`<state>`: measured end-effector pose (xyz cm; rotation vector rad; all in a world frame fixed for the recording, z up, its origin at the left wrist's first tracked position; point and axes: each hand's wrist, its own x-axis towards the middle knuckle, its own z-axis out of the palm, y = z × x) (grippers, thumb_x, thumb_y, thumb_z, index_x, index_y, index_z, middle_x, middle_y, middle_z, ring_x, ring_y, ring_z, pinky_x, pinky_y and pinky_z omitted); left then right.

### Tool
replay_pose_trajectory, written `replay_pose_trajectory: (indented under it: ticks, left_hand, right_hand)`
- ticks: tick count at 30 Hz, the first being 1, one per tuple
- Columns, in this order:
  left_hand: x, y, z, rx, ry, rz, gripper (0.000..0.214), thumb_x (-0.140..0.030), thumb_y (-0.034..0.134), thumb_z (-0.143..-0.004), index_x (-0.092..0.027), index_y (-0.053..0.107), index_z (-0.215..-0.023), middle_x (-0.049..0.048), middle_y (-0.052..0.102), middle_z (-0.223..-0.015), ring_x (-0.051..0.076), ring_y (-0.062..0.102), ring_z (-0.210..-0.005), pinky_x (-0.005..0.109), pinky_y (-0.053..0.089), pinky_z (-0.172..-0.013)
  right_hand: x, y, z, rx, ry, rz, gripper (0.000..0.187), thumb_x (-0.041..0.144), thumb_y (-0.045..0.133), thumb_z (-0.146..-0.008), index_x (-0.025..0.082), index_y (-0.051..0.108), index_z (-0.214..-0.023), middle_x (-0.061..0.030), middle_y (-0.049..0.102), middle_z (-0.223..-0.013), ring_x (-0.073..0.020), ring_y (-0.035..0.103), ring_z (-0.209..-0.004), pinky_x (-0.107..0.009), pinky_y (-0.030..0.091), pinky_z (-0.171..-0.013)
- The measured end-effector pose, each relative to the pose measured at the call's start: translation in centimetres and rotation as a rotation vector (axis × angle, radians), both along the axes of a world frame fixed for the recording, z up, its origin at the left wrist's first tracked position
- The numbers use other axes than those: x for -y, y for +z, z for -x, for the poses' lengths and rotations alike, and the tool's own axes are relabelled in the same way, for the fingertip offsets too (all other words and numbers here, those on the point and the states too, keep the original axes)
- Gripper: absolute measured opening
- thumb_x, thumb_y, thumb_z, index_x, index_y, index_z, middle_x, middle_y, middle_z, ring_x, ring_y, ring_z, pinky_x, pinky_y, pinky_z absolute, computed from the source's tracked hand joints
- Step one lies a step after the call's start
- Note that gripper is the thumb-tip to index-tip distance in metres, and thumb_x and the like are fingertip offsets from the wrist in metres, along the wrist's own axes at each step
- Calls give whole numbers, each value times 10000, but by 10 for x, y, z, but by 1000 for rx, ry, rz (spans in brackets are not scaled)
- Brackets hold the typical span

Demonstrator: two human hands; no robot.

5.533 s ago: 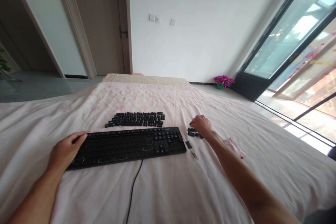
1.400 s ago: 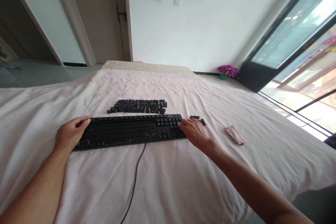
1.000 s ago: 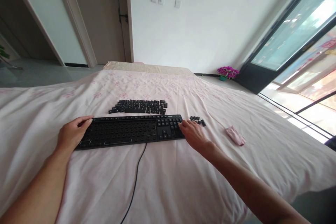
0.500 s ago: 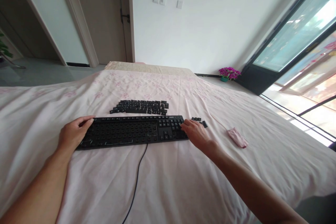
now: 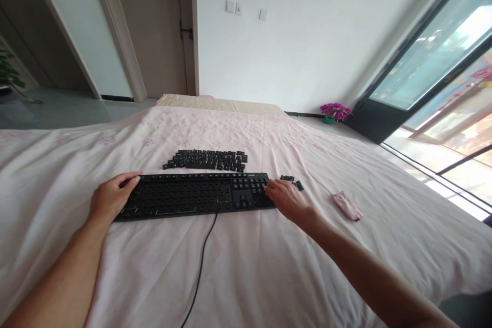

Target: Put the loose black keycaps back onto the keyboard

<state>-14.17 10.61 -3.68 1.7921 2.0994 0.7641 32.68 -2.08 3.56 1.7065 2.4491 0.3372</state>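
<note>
A black keyboard lies on a pale pink bedsheet; most of its main keys are off, while the number pad at its right end has keys. My left hand rests on the keyboard's left end, fingers curled over the edge. My right hand lies at the keyboard's right end, fingertips on the number pad; its fingers are bent and I cannot make out anything in them. Several loose black keycaps are laid out in rows behind the keyboard. A few more keycaps lie just beyond my right hand.
A small folded pink cloth lies to the right on the sheet. The keyboard's black cable runs toward me. A pot of purple flowers stands on the floor by the glass door at the right.
My right hand came from the small keycap group to the number pad 5.5 s ago and has stayed there. Over the last second only the camera shifted slightly.
</note>
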Motion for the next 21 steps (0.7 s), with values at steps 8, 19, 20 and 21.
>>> replay_pose_trajectory:
  ticks: [8,19,20,21]
  left_hand:
    - [1,3,-1,12,5,17,436,-526,475,-820,-278,682,-1113,33,714,-991,211,636,-857,283,458,-765]
    - [-1,0,1,18,-4,16,456,-551,465,-811,-292,670,-1125,31,709,-1004,212,629,-839,285,450,-757]
    - [-2,0,1,18,-2,26,461,-556,461,-812,-294,668,-1130,34,708,-1005,213,628,-840,288,449,-755]
    - [-2,0,1,17,-1,37,464,-561,459,-812,-297,666,-1132,36,706,-1006,215,627,-841,291,448,-753]
  right_hand:
    - [7,-3,9,85,-3,-18,215,56,450,-854,155,628,-925,-104,602,-933,-221,534,-818,-332,383,-700]
    - [18,-5,14,8,-71,-13,310,35,427,-813,179,654,-969,-89,625,-940,-202,535,-835,-321,369,-737]
    - [14,-2,6,-56,-97,-2,313,59,426,-834,196,660,-990,-73,631,-924,-185,546,-829,-300,365,-728]
    - [9,2,-5,-125,-131,2,315,95,421,-863,221,665,-1018,-56,638,-915,-168,557,-829,-278,360,-717]
